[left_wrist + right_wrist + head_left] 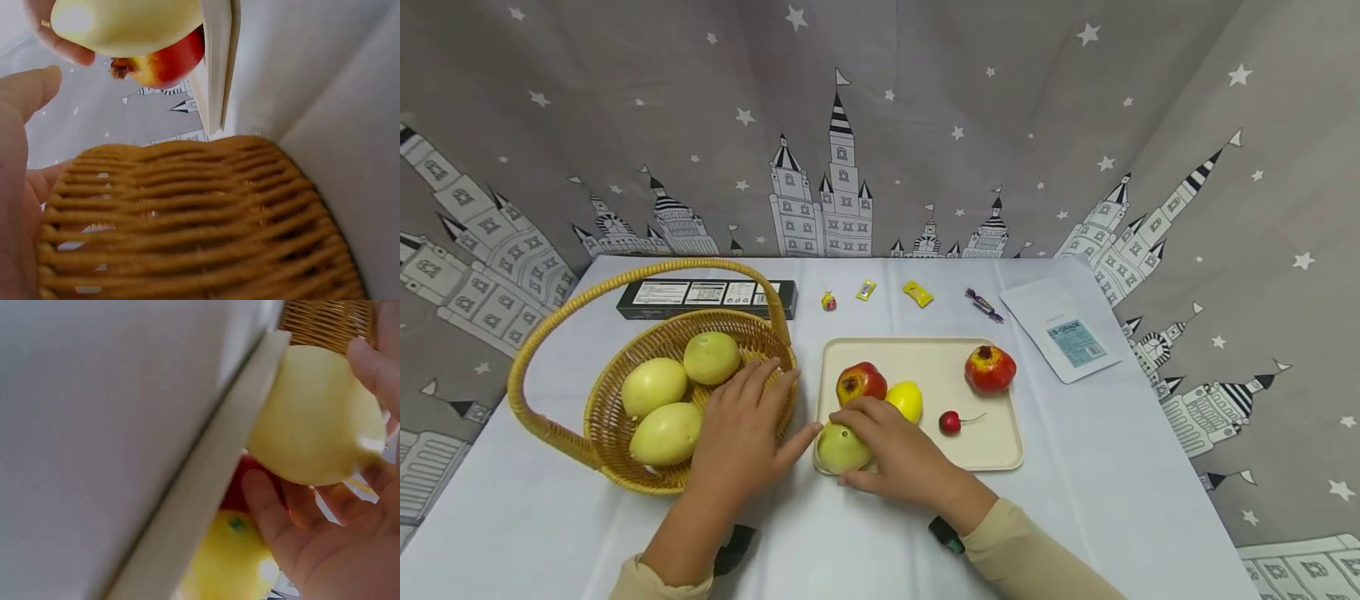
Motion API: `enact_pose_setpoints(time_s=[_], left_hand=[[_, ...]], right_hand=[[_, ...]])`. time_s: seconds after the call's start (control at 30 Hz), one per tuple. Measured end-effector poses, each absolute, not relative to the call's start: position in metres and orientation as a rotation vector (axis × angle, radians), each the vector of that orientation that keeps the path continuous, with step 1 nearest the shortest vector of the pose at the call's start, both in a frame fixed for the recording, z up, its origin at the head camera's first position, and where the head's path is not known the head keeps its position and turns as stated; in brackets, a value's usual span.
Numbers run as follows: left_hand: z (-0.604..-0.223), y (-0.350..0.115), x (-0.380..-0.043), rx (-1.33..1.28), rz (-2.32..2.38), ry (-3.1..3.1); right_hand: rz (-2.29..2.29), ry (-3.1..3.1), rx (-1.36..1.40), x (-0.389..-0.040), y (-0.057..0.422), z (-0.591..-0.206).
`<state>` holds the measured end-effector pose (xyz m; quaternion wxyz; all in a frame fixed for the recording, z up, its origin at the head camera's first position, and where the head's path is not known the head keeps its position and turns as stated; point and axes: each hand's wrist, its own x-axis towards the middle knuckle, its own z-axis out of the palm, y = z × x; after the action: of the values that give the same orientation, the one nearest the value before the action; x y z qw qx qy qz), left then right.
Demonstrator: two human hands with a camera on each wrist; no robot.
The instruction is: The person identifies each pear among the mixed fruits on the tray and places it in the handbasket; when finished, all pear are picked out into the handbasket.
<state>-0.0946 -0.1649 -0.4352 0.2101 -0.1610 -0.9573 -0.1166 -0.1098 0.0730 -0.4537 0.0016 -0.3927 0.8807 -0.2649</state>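
My right hand (891, 446) holds a pale green, round fruit (842, 450) at the near left corner of the cream tray (917, 460). In the right wrist view the fingers and thumb curve round the same fruit (315, 419). Behind it on the tray sit a pomegranate (861, 383) and a lemon (907, 400). My left hand (737, 433) hangs over the right rim of the wicker basket (692, 319), fingers spread and thumb pointing toward the tray. The basket wall (200, 219) fills the lower left wrist view. Several similar pale green fruits (655, 387) lie in the basket.
A second pomegranate (990, 372) and a cherry (950, 422) lie at the tray's right. Small wrapped candies (917, 293) line the back. A white pouch (1060, 329) lies back right; a dark box (703, 300) sits behind the basket, whose tall handle (542, 333) arches up.
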Motion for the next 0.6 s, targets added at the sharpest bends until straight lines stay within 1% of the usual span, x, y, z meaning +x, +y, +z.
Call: enact_pose_setpoints(time_s=[0.2, 0.33, 0.47, 0.6], left_hand=[[-0.438, -0.171, -0.083, -0.444, -0.271, -2.691], [-0.440, -0.174, -0.079, -0.453, -0.261, -2.691], [-0.440, -0.181, -0.073, -0.466, -0.296, -2.645], [-0.439, -0.194, -0.061, -0.492, -0.431, -2.426]], right_hand=[[-0.900, 2.717, -1.184, -0.114, 0.071, -0.456], [-0.989, 2.730, -1.154, -0.122, 0.075, -0.441], [-1.112, 2.732, -1.185, -0.133, 0.073, -0.421], [-1.177, 2.717, -1.192, -0.141, 0.064, -0.406]])
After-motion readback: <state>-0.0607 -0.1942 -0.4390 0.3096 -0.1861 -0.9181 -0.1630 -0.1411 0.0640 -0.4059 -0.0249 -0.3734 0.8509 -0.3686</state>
